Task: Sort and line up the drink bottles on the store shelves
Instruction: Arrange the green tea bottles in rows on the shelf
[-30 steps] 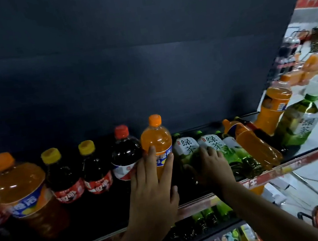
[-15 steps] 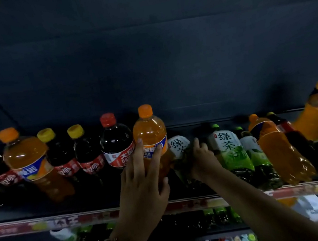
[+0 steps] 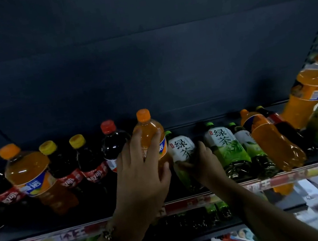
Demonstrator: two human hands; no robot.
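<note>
My left hand's fingers (image 3: 137, 144) were curled round the shoulder of a clear plastic orange-soda bottle with an orange cap (image 3: 149, 136), just left of the frame's centre, while the left hand (image 3: 141, 176) covered most of its label. The right hand (image 3: 203, 165), a little right of centre, gripped a green-tea bottle with a white-and-green label (image 3: 182, 151) low on its body; that bottle stood touching the orange one and tilted slightly left.

I judged both bottles full, so fairly heavy, with stiff walls that would give a little under pressure and smooth labels that could slip. The waist below the shoulder looked the safest place to hold, and sliding seemed wiser than lifting, since the neighbours stood close enough to topple.

Along the dark shelf (image 3: 185, 200), toward the left of the frame, stood dark cola bottles with yellow caps (image 3: 81, 157), a red-capped cola bottle (image 3: 113, 139) and a larger orange-drink bottle (image 3: 28, 171). To the right, more green-tea bottles (image 3: 227, 145) leaned beside a slanted orange bottle (image 3: 269, 141). A red price strip (image 3: 285, 180) edged the shelf front, with a lower shelf of bottles (image 3: 218, 212) underneath. The backing panel (image 3: 145, 61) above was dark and plain; the room was dim, with bright floor at the lower right.
</note>
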